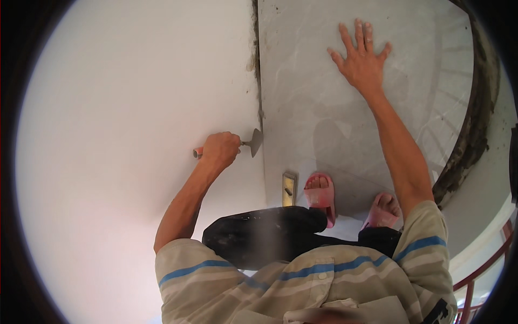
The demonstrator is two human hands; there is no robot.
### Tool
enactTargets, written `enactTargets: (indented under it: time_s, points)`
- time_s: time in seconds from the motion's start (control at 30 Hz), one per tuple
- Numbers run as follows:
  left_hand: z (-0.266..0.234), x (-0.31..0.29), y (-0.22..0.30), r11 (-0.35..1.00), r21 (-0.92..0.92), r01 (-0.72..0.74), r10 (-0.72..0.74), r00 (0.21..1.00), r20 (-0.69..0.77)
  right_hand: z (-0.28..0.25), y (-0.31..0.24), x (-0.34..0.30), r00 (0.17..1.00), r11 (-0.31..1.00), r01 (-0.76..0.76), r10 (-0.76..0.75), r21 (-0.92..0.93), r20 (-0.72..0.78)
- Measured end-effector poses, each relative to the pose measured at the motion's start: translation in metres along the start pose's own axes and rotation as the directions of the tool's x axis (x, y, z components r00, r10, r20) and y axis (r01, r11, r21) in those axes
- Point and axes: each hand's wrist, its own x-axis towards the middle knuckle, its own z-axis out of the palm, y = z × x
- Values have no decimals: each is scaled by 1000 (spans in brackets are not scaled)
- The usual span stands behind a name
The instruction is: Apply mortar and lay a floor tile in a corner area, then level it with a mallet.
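My left hand (219,150) is wrapped round the orange handle of a small trowel (256,143). The trowel's metal blade points right and lies at the seam where the white wall (135,86) meets a grey marbled tile (302,75). Farther up, that seam (257,65) is a dark, rough gap with crumbs of mortar along it. My right hand (365,67) lies flat on the tile at the far right, fingers spread and holding nothing. Its fingertips look whitish with dust.
Close to my feet in pink slippers (320,194) lies a yellowish rectangular tool (289,189) with a dark handle-like piece. A rough, dark mortar edge (469,129) bounds the tile on the right. Beyond it, a red railing (485,259) curves at the lower right.
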Motion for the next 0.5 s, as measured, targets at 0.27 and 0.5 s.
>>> enactTargets:
  time_s: [0.27, 0.5]
  points:
    - [-86, 84, -30, 961, 238, -144, 150, 989, -10, -4, 3, 2, 1000, 997, -6, 5, 77, 12]
    - [-211, 153, -75, 967, 246, 67, 5, 959, -282, -6, 1, 0, 1000, 994, -14, 16, 105, -10]
